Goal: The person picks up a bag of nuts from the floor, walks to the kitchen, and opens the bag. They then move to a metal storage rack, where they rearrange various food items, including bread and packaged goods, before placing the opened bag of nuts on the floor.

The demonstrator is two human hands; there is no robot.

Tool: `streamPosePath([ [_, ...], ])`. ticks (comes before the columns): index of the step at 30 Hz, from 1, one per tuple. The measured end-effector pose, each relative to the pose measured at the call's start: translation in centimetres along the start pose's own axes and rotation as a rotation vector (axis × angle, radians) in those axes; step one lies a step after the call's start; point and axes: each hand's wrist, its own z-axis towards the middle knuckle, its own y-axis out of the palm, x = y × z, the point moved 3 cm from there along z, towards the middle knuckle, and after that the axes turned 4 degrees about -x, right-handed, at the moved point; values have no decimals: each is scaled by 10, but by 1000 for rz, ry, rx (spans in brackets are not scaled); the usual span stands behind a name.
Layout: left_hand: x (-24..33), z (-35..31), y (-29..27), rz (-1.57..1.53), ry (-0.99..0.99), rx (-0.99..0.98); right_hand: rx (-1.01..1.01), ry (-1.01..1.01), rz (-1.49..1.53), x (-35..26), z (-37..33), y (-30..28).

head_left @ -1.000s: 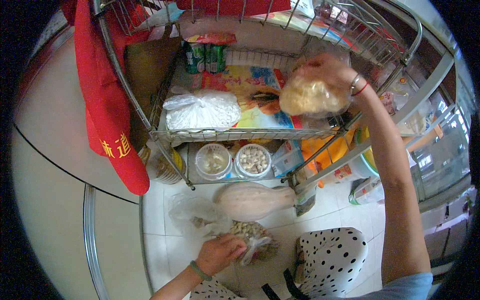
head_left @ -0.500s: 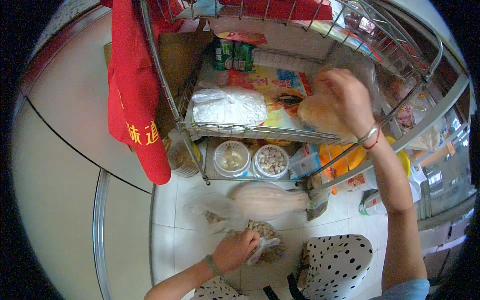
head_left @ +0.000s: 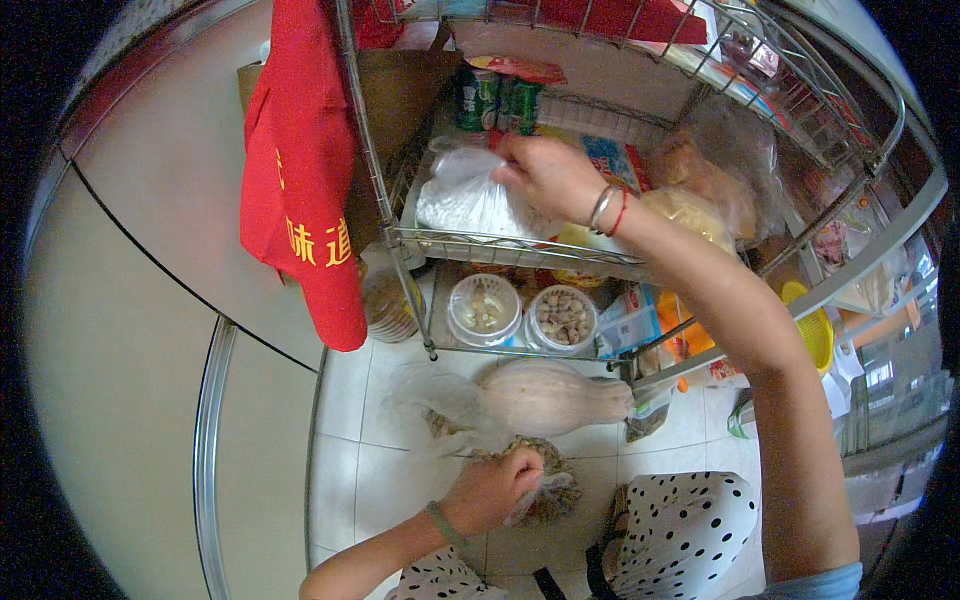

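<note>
My right hand [head_left: 560, 182] reaches over the wire rack's upper shelf, its fingers pinched on the top of a tied plastic bag [head_left: 462, 205] with white contents. Low over the floor, my left hand [head_left: 495, 488] is closed on the gathered neck of a clear plastic bag [head_left: 550, 500] of small brownish pieces that I cannot name. Just beyond it a large pale gourd [head_left: 555, 397] lies on its side on the tiles, with crumpled clear plastic film [head_left: 440, 400] at its left end.
A wire rack [head_left: 530, 250] stands ahead. Green cans [head_left: 497, 102] and a bag of yellowish food [head_left: 690, 215] sit on its upper shelf. Two white tubs [head_left: 484, 308] stand below. A red cloth [head_left: 300, 200] hangs left, beside a pale cabinet [head_left: 170, 300].
My right hand has moved left from the yellowish bag to the white-filled bag and grips its top. My left hand stays on its bag. The view has shifted slightly.
</note>
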Motion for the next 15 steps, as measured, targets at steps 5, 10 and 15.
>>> streamPosePath([
  [5,-4,-11,-7,-80,18,56,195,-7,159,30,1,-35],
  [10,-8,-15,-13,-133,-10,55,378,117,487,59,-1,-82],
  [15,-8,-14,-17,-151,155,268,414,52,472,67,-12,-80],
])
